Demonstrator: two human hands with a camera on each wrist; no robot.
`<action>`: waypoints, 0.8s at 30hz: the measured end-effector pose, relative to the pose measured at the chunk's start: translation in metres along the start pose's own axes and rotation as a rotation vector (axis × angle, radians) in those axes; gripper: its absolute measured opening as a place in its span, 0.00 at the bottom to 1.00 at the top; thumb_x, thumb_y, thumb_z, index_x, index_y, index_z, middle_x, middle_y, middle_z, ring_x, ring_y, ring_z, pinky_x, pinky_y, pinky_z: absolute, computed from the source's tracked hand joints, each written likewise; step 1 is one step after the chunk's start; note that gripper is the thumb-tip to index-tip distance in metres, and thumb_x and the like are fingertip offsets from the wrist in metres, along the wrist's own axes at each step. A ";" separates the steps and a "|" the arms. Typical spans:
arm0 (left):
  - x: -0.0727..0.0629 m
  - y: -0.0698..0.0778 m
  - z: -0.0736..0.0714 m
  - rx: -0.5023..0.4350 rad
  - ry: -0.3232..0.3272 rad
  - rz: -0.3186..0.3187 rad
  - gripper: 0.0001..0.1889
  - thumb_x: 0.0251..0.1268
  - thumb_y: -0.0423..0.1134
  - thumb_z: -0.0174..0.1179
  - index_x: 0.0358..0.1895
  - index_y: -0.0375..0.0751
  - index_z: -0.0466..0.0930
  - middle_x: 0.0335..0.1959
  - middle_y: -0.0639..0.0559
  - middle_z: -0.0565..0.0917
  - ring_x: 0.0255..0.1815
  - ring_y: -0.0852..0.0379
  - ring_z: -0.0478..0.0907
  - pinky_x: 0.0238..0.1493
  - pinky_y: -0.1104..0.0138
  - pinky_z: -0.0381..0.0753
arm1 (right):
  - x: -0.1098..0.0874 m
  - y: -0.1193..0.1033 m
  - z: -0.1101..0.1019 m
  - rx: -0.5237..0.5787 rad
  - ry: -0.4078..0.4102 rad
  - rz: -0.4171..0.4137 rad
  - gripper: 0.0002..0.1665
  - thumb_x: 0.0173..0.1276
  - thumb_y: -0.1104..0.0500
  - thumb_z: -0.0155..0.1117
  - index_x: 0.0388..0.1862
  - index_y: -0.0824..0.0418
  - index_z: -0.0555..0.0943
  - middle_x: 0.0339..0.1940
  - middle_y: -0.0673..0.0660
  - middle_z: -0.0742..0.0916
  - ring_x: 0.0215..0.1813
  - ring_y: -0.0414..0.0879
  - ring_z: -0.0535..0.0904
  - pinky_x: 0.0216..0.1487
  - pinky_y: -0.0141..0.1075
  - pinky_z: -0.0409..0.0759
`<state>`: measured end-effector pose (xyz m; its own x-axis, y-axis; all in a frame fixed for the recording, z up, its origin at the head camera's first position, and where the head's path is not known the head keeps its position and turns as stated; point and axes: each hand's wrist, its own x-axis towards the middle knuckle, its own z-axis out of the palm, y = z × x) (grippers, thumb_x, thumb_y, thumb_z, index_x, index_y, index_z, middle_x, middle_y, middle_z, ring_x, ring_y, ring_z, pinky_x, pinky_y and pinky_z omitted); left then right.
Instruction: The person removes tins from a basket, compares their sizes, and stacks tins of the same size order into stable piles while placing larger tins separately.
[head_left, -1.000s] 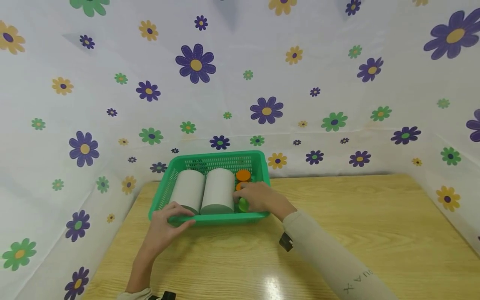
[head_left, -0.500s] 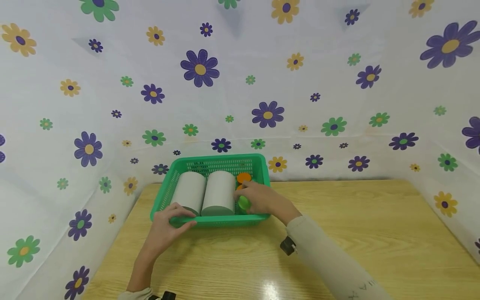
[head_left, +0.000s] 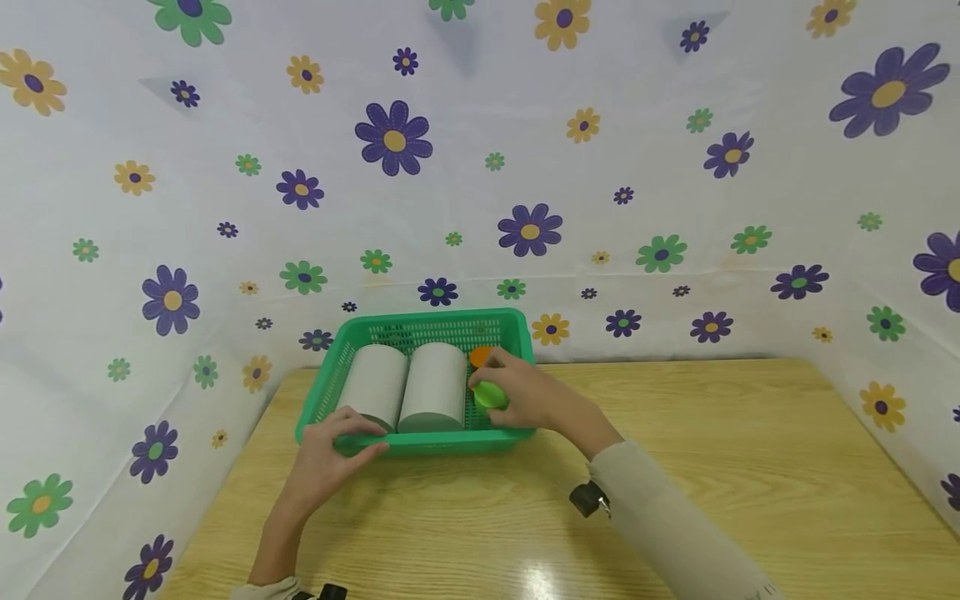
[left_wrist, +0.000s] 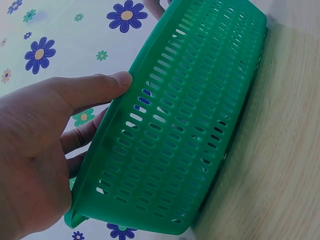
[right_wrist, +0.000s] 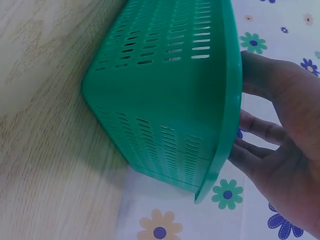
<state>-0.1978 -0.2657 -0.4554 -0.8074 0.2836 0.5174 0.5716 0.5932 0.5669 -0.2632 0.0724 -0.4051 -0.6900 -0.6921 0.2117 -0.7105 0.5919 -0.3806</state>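
A green plastic basket with slotted walls stands on the table. Two white cylinders lie side by side in it. My left hand grips the basket's front rim near its left corner, thumb outside and fingers over the edge, as the left wrist view shows. At the basket's right end, my right hand holds a small bright green rounded object between thumb and fingers. Just behind that hand sits an orange round piece, partly covered. The basket wall hides the right fingertips in the right wrist view.
The wooden table extends widely to the right of the basket and in front of it. A white cloth with printed flowers hangs close behind the basket and along both sides.
My right hand has risen slightly and drawn a little to the right with the green object, which shows more now. A second orange piece is now covered. The left hand stays on the rim.
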 end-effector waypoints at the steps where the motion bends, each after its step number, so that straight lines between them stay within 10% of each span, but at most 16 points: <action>1: 0.000 0.000 0.000 0.002 0.002 0.003 0.10 0.53 0.33 0.79 0.38 0.44 0.90 0.35 0.58 0.84 0.40 0.61 0.81 0.49 0.71 0.73 | -0.001 0.000 -0.001 0.000 0.012 -0.006 0.22 0.63 0.61 0.75 0.56 0.54 0.83 0.56 0.57 0.76 0.46 0.48 0.76 0.48 0.39 0.79; 24: 0.000 -0.004 -0.001 -0.037 0.007 0.034 0.10 0.54 0.31 0.78 0.39 0.43 0.90 0.35 0.55 0.84 0.40 0.56 0.82 0.50 0.75 0.73 | -0.046 0.001 -0.011 0.085 0.266 -0.038 0.23 0.65 0.57 0.75 0.60 0.54 0.84 0.56 0.54 0.76 0.38 0.42 0.73 0.38 0.34 0.76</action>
<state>-0.1998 -0.2682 -0.4569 -0.7864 0.2978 0.5412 0.6040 0.5546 0.5724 -0.2334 0.1089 -0.4054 -0.6832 -0.5738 0.4517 -0.7300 0.5230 -0.4399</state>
